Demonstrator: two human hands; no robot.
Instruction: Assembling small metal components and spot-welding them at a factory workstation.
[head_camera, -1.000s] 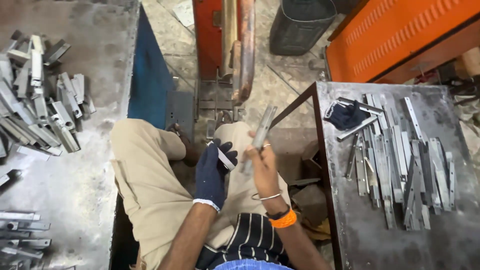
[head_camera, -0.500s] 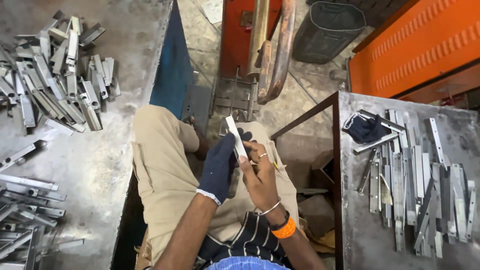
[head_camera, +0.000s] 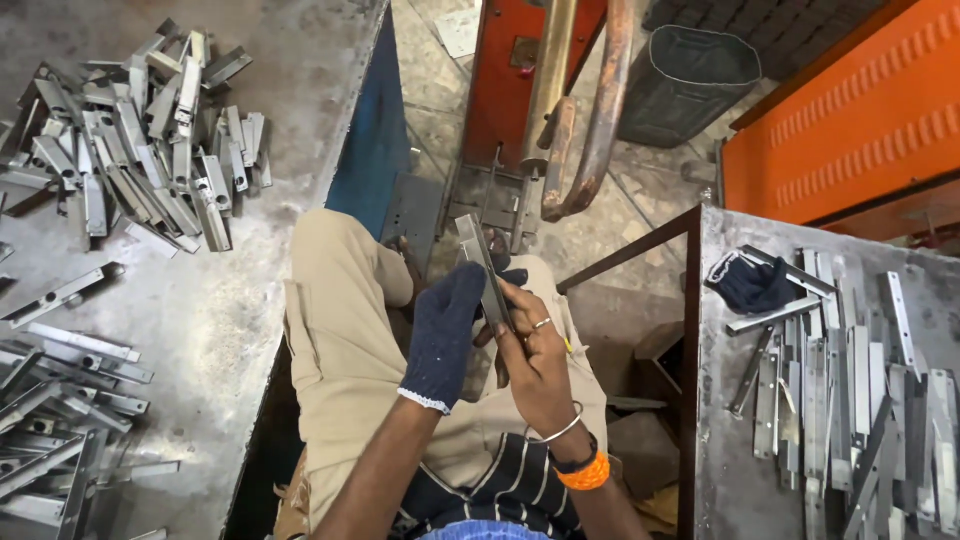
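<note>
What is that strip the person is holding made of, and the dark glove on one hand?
The strip looks like bare metal, probably steel: dull grey, flat, thin, straight-edged, with a faint sheen like the metal strips on the table at right. The glove on the left hand looks like knitted fabric, dark blue with a pale cuff; the weave looks soft and ribbed.

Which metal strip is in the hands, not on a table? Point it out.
The strip over the lap, pinched between the gloved left hand and bare right hand; all others lie on the tables.
</note>
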